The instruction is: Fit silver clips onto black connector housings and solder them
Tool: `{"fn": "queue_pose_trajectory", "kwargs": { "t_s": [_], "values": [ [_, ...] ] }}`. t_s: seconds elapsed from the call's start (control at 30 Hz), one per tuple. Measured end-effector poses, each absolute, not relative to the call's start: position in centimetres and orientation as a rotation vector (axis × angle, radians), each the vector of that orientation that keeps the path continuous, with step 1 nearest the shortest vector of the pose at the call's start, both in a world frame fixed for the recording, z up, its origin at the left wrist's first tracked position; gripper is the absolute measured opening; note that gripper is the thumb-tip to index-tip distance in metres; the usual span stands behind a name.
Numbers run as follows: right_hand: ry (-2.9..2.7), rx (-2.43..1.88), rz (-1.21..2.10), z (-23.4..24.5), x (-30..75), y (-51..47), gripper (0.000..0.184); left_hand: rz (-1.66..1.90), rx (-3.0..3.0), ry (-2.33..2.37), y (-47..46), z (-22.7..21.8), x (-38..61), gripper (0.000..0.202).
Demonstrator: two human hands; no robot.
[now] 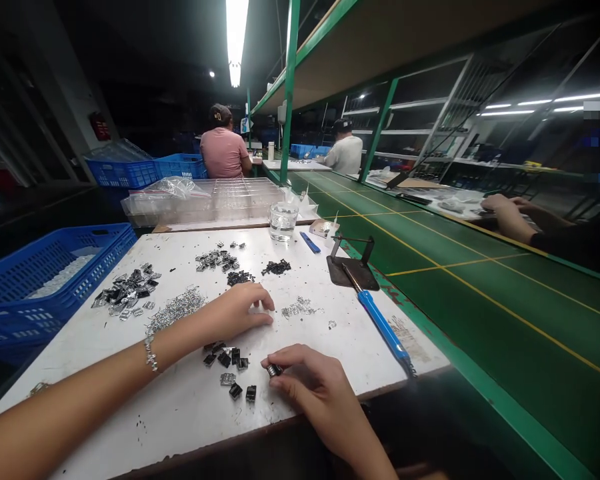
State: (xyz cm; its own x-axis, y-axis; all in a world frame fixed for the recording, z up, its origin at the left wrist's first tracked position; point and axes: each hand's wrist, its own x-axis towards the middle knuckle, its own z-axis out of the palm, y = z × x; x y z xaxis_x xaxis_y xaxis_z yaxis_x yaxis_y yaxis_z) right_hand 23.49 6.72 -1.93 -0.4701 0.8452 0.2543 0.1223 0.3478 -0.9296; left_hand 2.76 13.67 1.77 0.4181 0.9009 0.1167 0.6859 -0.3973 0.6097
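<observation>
My left hand (pixel 240 310) rests on the white worktable (pixel 180 407) with its fingers curled together in a pinch; whatever is between the fingertips is too small to see. It lies between a pile of thin metal pins (pixel 176 308) and a smaller heap of pins (pixel 300 308). My right hand (pixel 313 383) is near the table's front edge, thumb and forefinger pinched on a small metal-and-black part (pixel 274 369). Several small black parts (pixel 227 363) lie scattered just left of it.
A blue-handled soldering iron (pixel 380 320) lies on its black stand (pixel 353 270) at the table's right edge. A glass of water (pixel 283 220), clear trays (pixel 240 197) and blue crates (pixel 40 283) surround the table. A green conveyor (pixel 480 293) runs right. Other people sit beyond; a co-worker's hand (pixel 505 213) rests at right.
</observation>
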Motion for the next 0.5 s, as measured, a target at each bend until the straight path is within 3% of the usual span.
{"fn": "queue_pose_trajectory", "kwargs": {
  "t_s": [0.27,0.5],
  "values": [
    [-1.856,-0.926,1.163,-1.7,23.3,6.8,0.016,0.78,2.184,1.554,17.7,3.4,0.3,0.018],
    [-1.866,-0.905,1.14,-2.0,23.4,6.8,0.015,0.739,2.15,1.603,18.6,1.7,-1.4,0.021]
  ]
}}
